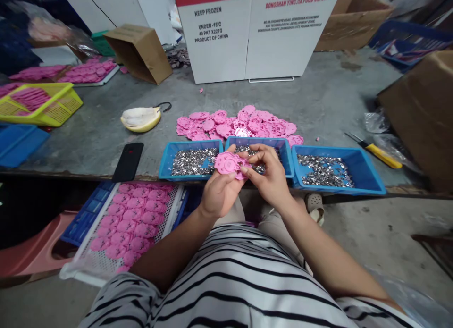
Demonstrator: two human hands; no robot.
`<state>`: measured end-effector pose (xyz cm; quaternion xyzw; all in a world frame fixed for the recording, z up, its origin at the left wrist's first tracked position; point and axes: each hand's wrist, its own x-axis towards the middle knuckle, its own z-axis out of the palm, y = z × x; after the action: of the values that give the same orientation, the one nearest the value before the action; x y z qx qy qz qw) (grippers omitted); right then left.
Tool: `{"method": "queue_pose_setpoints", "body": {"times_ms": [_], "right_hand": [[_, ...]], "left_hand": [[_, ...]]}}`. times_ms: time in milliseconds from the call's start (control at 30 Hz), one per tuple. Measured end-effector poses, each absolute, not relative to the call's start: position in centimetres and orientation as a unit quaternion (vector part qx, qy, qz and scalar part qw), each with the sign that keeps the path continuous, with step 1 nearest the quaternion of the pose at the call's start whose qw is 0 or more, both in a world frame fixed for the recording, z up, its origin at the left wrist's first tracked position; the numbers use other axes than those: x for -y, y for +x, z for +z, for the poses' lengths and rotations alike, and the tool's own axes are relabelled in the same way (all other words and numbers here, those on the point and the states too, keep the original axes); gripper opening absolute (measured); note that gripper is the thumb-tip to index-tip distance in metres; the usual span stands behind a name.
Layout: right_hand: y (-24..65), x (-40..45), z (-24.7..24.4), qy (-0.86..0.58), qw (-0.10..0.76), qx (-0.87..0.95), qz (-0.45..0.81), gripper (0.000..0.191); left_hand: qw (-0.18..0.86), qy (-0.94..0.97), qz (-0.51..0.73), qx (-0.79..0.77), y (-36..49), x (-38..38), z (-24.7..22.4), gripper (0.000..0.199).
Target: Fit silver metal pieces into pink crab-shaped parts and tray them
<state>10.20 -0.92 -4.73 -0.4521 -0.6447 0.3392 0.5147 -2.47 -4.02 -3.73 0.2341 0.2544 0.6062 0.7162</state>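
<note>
A flat pink plastic piece (226, 163) with a scalloped edge and small holes is held up over the front of the table. My left hand (220, 192) grips it from below, thumb on its face. The fingers of my right hand (271, 177) are pinched at its right edge; any small part between them is too small to make out. Just behind my hands stand the left blue bin (166, 160), the middle blue bin (288, 163) and the right blue bin (368, 172), all holding small shiny metal parts. A heap of similar pink pieces (255, 122) lies beyond them.
A white tray (79, 257) with stacked pink pieces sits low at left. On the table are a black phone (128, 162), a fruit peel (141, 122), a yellow-handled tool (384, 155), a yellow basket (63, 104), a white carton (219, 59) and a brown box (421, 115).
</note>
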Motion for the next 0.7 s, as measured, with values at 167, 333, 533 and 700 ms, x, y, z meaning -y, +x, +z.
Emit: {"method": "queue_pose_setpoints", "body": {"times_ms": [167,333,533,700], "right_hand": [[11.1,-1.4,-5.6,-0.445,0.568,0.587,0.367,0.010],[11.3,-4.6,-5.2,-0.513,0.416,0.689,0.299,0.006],[5.2,-5.1,-2.7,-0.365,0.135,0.905,0.169,0.019],[0.6,-5.9,-2.4,-0.312,-0.086,0.944,0.062,0.025]], "left_hand": [[0.702,0.221,0.615,-0.283,-3.1,3.9,-3.5,0.060],[0.647,0.204,0.653,-0.336,-5.2,3.4,-2.8,0.061],[0.512,0.233,0.750,-0.347,-8.3,2.5,-0.3,0.055],[0.473,0.233,0.772,-0.354,-9.2,2.7,0.1,0.050]]}}
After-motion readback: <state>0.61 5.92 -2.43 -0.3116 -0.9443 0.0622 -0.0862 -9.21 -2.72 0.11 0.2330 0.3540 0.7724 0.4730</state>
